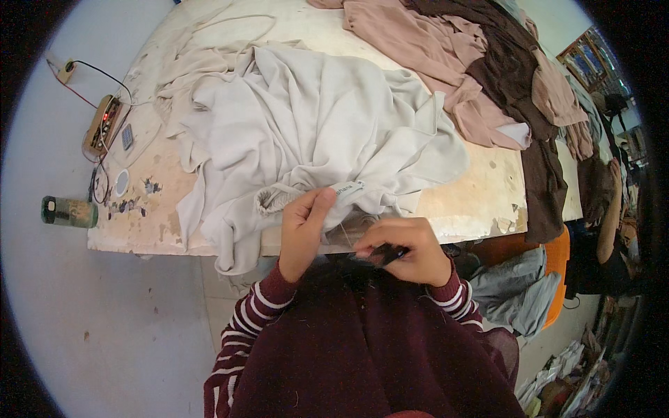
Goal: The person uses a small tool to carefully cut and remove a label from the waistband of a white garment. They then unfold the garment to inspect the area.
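A pale off-white garment (319, 115) lies bunched over the near edge of the table. My left hand (306, 227) pinches it by its gathered edge, thumb on top, beside a white sewn-in label (349, 192) that bears writing. To the left of that hand, a ruffled elastic-looking opening (274, 201) curls up. A thin light thread (347, 235) runs from the garment down toward my right hand (405, 248). That hand is closed around a small black tool (387, 255), perhaps thread snips; blur and the fingers hide its shape.
Pink garments (418, 47) and a dark brown cloth (512, 89) lie at the right, the brown one hanging over the edge. Below stands an orange crate (558, 271) with grey cloth (512, 287). A power strip (103, 125) and a glass bottle (70, 211) are left. Another person's arm (611, 219) shows far right.
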`<action>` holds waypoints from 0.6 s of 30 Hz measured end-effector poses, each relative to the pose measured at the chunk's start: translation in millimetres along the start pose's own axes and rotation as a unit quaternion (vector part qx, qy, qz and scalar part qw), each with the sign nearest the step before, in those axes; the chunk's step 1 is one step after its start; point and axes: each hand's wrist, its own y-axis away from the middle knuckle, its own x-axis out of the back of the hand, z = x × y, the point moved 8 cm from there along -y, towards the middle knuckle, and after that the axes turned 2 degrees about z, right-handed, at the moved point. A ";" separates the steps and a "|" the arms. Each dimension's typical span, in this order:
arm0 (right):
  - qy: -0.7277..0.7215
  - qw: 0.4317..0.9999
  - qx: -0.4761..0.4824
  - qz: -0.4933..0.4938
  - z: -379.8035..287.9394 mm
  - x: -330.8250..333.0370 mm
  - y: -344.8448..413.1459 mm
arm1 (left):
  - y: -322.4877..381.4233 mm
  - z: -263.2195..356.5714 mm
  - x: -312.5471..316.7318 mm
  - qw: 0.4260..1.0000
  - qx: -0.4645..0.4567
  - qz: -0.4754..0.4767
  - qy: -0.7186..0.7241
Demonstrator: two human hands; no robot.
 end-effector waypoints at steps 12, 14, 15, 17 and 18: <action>0.157 0.963 0.047 0.215 4.4 21.7 -8.1 | 4.8 -19.0 -4.3 0.990 0.097 -0.013 0.101; 0.056 0.981 0.032 0.185 9.0 22.3 -5.4 | 5.1 -18.7 -1.5 0.993 0.088 -0.005 0.081; -0.003 0.986 0.025 0.168 9.6 23.5 -3.3 | 5.2 -18.6 -0.2 0.994 0.085 0.000 0.071; -0.052 0.995 0.009 0.084 7.3 19.5 -1.9 | 5.2 -19.8 0.1 0.994 0.088 -0.002 0.070; -0.081 0.995 0.012 0.049 3.2 18.0 -0.8 | 5.0 -20.9 -0.3 0.993 0.093 -0.002 0.072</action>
